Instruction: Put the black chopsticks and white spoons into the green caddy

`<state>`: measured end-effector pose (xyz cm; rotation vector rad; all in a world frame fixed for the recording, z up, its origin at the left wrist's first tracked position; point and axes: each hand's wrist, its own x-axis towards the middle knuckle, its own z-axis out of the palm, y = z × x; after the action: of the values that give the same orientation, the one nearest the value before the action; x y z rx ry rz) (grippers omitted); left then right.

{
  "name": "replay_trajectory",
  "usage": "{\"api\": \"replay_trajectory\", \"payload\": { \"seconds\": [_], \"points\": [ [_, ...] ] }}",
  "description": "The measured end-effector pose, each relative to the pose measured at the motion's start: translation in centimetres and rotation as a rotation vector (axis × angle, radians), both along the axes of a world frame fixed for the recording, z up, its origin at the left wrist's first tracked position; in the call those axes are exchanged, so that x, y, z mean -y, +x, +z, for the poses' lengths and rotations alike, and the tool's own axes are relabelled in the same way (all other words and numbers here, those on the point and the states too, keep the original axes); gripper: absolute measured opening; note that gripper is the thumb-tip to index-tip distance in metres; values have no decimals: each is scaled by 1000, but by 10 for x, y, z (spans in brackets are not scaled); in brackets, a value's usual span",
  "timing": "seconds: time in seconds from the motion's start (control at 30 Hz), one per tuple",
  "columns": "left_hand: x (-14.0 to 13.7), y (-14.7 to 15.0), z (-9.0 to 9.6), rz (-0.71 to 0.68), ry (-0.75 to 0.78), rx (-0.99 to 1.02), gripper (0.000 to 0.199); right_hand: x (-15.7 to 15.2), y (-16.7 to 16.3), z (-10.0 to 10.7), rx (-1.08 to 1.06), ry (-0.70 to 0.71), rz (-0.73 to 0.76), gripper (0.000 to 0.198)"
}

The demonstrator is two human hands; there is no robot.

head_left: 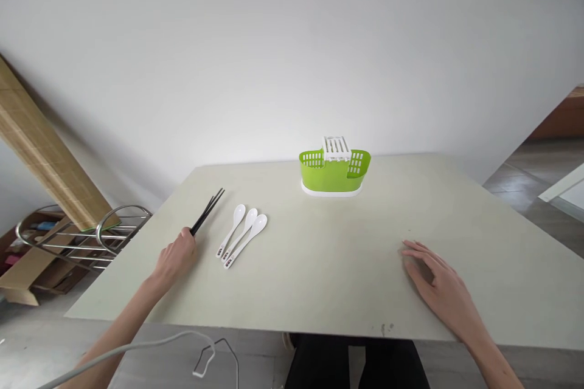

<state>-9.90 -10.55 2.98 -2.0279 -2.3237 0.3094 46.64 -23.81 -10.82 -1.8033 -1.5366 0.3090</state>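
Black chopsticks [208,209] stick out of my left hand [176,257], which is closed round their near ends at the table's left side. Their far tips point up and away to the right. Just right of that hand lie three white spoons [244,234], side by side at a slant, bowls away from me and marked handle ends toward me. My right hand [438,285] rests on the right part of the table, fingers apart and curved, holding nothing. Toward the back stands a green utensil basket [323,179] with a white base and a white slatted top piece; neither hand touches it.
The pale table [319,279] reaches back to a white wall [292,55]. Left of it, on the floor, are a metal rack [68,242], a cardboard box [27,270] and a leaning bamboo mat [45,152]. A cable [150,343] crosses below the table's front edge.
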Motion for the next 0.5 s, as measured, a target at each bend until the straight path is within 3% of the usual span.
{"api": "replay_trajectory", "payload": {
  "seconds": [0.1, 0.23, 0.37, 0.5],
  "points": [
    [9, 24, 10, -24, 84, 81, 35, 0, -1, 1, 8, 9, 4, 39],
    [28, 82, 17, -203, 64, 143, 31, 0, -2, 3, -7, -10, 0, 38],
    [43, 140, 7, -342, -79, 71, 28, 0, -3, 5, -15, 4, -1, 38],
    [48, 176, -11, -424, -129, -52, 34, -1, -4, 7, -12, 18, 14, 38]
  ]
}}
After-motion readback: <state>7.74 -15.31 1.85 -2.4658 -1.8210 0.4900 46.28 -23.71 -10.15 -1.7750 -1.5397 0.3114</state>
